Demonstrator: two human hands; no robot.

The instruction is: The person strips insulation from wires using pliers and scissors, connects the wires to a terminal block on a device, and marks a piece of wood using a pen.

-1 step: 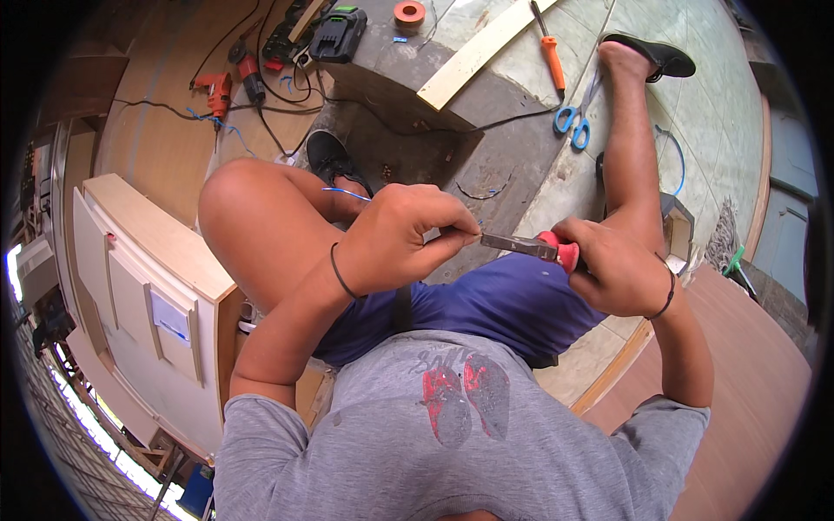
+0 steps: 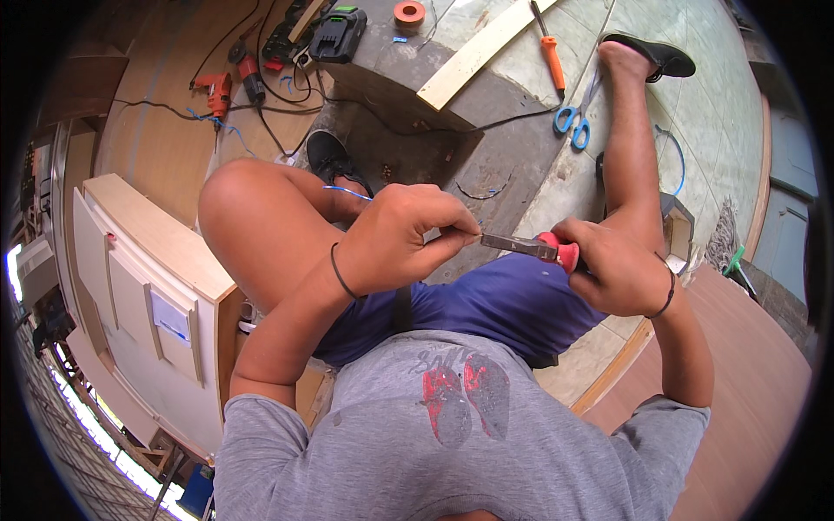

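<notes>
Workshop, orange drill (image 2: 215, 90), wooden plank (image 2: 476, 57)

Grey short-sleeved T-shirt (image 2: 365, 434), red-and-dark print (image 2: 447, 404); blue shorts (image 2: 495, 300); black shoes (image 2: 669, 61); dark wristbands (image 2: 670, 293).

Left hand (image 2: 404, 234) pinching, right hand (image 2: 621, 267) gripping

We see blue scissors (image 2: 580, 119) and an orange soldering iron (image 2: 553, 65) on the pale tile floor (image 2: 712, 139). A plank (image 2: 482, 54) reaches the concrete ledge's (image 2: 378, 71) near edge; a battery (image 2: 337, 36) sits at its left corner, tape (image 2: 409, 21) farther back. Left of the ledge, a drill (image 2: 215, 92) and grinder (image 2: 249, 76) lie on tan board (image 2: 156, 78).
</notes>
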